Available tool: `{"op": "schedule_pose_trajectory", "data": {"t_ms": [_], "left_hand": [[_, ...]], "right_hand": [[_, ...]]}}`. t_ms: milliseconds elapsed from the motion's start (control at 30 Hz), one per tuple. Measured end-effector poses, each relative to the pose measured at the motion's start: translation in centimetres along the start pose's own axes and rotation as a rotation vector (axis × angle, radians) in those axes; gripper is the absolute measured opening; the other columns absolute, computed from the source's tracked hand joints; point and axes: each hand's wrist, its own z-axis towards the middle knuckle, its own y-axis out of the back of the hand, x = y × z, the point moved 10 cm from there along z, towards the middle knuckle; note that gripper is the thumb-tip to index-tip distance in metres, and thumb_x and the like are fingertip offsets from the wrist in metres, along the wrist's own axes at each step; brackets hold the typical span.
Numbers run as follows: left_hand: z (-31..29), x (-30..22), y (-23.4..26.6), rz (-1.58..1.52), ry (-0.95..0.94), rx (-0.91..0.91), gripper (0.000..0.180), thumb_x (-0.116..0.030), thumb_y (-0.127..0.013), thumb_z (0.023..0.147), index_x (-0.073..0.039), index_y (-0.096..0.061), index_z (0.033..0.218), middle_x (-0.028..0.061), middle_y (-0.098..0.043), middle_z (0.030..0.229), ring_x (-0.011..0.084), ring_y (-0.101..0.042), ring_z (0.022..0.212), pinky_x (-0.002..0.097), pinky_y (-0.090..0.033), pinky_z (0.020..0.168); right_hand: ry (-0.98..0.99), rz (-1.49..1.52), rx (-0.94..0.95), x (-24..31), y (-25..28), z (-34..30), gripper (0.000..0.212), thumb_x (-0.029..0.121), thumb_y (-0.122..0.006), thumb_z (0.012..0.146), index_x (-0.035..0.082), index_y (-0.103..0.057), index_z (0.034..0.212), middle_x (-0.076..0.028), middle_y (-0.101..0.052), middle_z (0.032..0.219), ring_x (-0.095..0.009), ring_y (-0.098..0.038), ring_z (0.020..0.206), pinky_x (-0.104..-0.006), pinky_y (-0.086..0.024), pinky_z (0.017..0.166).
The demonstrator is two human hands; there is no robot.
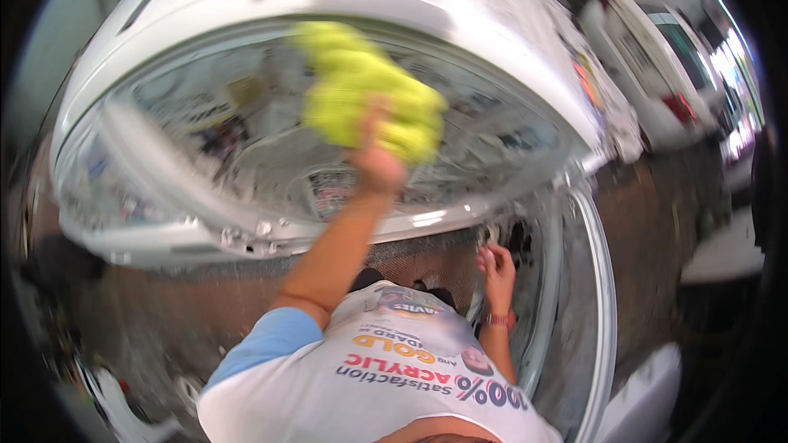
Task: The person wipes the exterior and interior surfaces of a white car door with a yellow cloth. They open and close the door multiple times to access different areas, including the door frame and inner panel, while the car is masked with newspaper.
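Note:
My left hand (379,166) reaches forward, blurred by motion, and grips a bunched yellow-green cloth (361,90). The cloth hangs in front of the door opening of a white car body (484,20), just below the roof edge; whether it touches the car I cannot tell. Newspaper sheets (213,127) cover the inside of the opening. Lower and to the right is my right hand (497,272), with a red band on its wrist. Its fingers are loosely bent and apart, with nothing visible in them, near the door hinge area.
An open car door (593,279) with a grey-white frame stands close on my right. Another white car (644,57) with a red tail light is parked at the far right. Loose pale parts (123,410) lie on the stained brown floor (164,312) at the lower left.

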Motion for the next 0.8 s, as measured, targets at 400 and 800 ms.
{"op": "schedule_pose_trajectory", "data": {"t_ms": [400, 800], "left_hand": [[14.5, -4.7, -2.8, 0.026, -0.103, -0.080, 0.040, -0.016, -0.071, 0.102, 0.008, -0.065, 0.133, 0.0185, -0.073, 0.125, 0.0313, -0.078, 0.102, 0.0425, -0.069, 0.082], [0.4, 9.2, -17.5, 0.393, -0.177, 0.292, 0.086, -0.024, -0.074, 0.101, -0.010, -0.019, 0.167, 0.0213, -0.045, 0.154, 0.0340, -0.057, 0.133, 0.0488, -0.049, 0.115]], "right_hand": [[0.056, -0.011, -0.089, -3.1, -0.9, -3.7, 0.027, 0.020, -0.072, 0.107, 0.002, -0.070, 0.126, -0.006, -0.076, 0.111, -0.012, -0.070, 0.097, -0.0292, -0.057, 0.089], [-0.071, 0.075, -0.302, -6.7, 8.6, -5.6, 0.023, 0.015, -0.072, 0.107, 0.001, -0.068, 0.125, -0.008, -0.076, 0.111, -0.014, -0.073, 0.097, -0.0299, -0.059, 0.086]]}}
